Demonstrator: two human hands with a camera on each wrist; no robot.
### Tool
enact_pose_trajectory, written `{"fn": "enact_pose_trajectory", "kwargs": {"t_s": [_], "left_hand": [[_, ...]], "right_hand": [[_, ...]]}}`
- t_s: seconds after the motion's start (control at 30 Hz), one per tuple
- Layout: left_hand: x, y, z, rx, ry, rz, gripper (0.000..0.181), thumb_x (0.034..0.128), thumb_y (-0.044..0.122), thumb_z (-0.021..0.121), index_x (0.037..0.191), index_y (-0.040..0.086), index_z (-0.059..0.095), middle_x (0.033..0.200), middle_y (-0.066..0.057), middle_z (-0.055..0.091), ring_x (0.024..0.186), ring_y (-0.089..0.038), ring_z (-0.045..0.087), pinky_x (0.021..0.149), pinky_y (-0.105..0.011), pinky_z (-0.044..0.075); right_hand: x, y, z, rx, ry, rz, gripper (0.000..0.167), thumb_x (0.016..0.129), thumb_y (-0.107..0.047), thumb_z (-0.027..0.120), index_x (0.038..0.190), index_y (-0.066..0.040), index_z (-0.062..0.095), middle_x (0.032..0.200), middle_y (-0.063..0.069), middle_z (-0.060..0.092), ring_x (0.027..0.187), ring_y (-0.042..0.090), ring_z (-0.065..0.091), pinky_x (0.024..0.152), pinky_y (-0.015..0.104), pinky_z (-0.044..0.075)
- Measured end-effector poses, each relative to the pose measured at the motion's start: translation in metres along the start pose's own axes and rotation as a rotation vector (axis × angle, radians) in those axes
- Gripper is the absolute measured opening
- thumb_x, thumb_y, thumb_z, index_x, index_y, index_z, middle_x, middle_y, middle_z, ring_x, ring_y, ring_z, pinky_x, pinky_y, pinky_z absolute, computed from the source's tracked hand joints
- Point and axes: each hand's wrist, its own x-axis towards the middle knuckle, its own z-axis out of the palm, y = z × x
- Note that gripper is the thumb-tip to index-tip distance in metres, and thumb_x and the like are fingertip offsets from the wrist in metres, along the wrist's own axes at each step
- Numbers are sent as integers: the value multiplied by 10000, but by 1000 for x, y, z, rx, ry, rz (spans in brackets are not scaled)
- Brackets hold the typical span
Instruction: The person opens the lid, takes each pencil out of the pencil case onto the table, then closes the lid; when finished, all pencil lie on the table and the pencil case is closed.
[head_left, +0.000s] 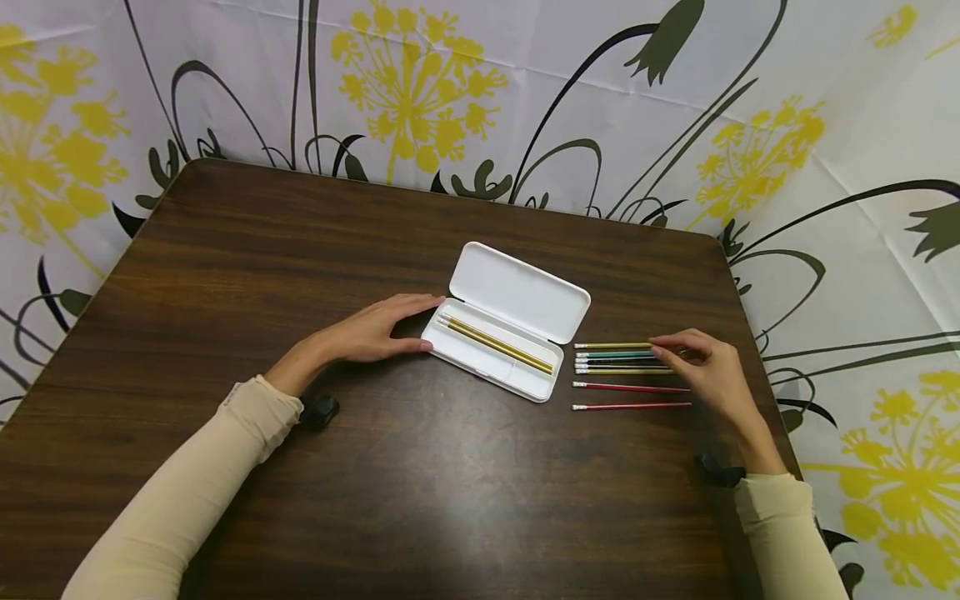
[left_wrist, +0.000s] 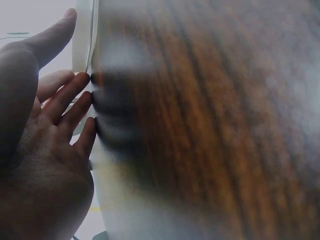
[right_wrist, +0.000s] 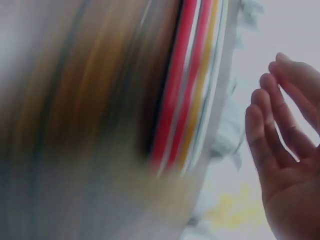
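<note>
A white hinged pencil case lies with its lid raised, two gold pencils inside. My left hand rests at the case's left end, thumb and fingers spread and fairly straight. The left wrist view shows the left palm. My right hand is over the right ends of several loose pencils. Its thumb and forefinger are close to the top gold pencil. In the right wrist view, nothing shows between the right hand's fingers.
Below the gold pencil lie a green pencil, dark ones, another gold pencil and two red pencils. All rest on the brown wooden table. A flower-patterned cloth hangs behind.
</note>
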Motion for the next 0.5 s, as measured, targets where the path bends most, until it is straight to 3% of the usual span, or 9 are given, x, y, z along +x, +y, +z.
{"fn": "enact_pose_trajectory", "kwargs": {"t_s": [0.13,0.3,0.5], "left_hand": [[0,0,0,0,4,-1,722,925,370,692,1533,175,355,1541,-67,354,1408,-237,291,1094,-523,261],[0,0,0,0,9,6,720,925,367,694,1533,178,357,1539,-52,357,1406,-227,294,1097,-511,262],[1,0,1,10,4,7,722,929,374,686,1535,171,351,1540,-59,354,1406,-247,296,1091,-527,265]], "right_hand": [[10,-34,26,-69,-60,-113,162,870,-142,768,1028,-177,775,941,-87,686,787,81,606,670,244,505],[22,-72,61,-171,-96,-274,166,867,-155,770,1029,-116,770,917,-19,688,748,152,595,626,352,489],[31,-95,98,-296,-155,-338,220,888,-203,747,1086,-107,758,935,20,665,748,146,590,604,324,486]]}}
